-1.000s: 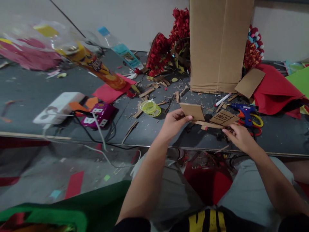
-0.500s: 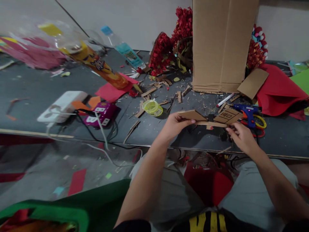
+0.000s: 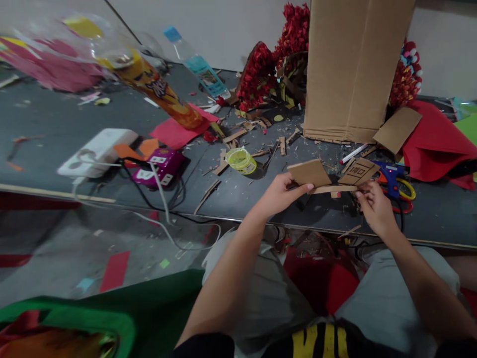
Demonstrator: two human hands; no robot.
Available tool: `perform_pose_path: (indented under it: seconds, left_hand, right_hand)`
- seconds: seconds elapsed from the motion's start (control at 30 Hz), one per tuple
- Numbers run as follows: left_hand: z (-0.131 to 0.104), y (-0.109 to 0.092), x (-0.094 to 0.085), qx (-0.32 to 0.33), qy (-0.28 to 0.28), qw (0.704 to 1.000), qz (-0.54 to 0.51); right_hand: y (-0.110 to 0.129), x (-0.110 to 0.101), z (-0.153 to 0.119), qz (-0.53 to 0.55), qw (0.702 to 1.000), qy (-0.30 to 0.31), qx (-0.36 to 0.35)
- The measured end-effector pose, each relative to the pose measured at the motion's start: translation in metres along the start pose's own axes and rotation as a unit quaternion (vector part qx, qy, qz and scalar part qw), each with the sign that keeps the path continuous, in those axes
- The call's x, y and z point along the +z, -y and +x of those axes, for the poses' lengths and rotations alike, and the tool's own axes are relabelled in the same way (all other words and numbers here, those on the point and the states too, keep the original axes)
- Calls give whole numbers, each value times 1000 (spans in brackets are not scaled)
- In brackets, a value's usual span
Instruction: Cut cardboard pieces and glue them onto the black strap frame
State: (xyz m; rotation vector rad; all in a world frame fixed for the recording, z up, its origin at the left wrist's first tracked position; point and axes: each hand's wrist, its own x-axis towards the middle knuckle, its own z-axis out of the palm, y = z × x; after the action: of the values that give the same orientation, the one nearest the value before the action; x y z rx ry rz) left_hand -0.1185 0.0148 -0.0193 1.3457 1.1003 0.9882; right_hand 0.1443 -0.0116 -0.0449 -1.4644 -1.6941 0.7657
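A cardboard piece (image 3: 309,173) with two raised flaps is held just above the table's front part. My left hand (image 3: 285,194) pinches its left end, thumb along the front strip. At the right end, my right hand (image 3: 374,204) is closed on the same cardboard, by the flap with printed marks (image 3: 357,171). Just right of that hand lies a blue glue gun (image 3: 391,176), with yellow and red scissors (image 3: 408,191) partly under it. Beyond the cardboard rest a white marker (image 3: 354,154) and a small yellow-green tub (image 3: 241,161).
A tall cardboard box (image 3: 357,69) stands at the back, flanked by red paper flowers (image 3: 255,77). Bottles, an orange one (image 3: 160,92) and a blue one (image 3: 204,74), lean at left. A white power strip (image 3: 99,151) and purple socket block (image 3: 160,166) trail cables. Cardboard scraps litter the table.
The cardboard's left flap shows more of its face, tilted further up. Both hands keep their hold. The whole view has shifted slightly.
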Motion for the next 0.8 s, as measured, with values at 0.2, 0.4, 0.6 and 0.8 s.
perform_pose_path:
  seconds: [0.2, 0.4, 0.6, 0.8]
  left_hand:
    - [-4, -5, 3, 16, -14, 998, 54]
    - [-6, -3, 2, 28, -28, 996, 82]
    - [-9, -4, -1, 40, -57, 997, 33]
    - [-28, -20, 7, 70, -77, 994, -18]
  right_hand:
    - [16, -3, -7, 29, 992, -119, -8]
    - [38, 4, -26, -2, 999, -16, -52]
    - [44, 24, -33, 55, 994, 90, -22]
    - [66, 11, -32, 0, 982, -95, -162]
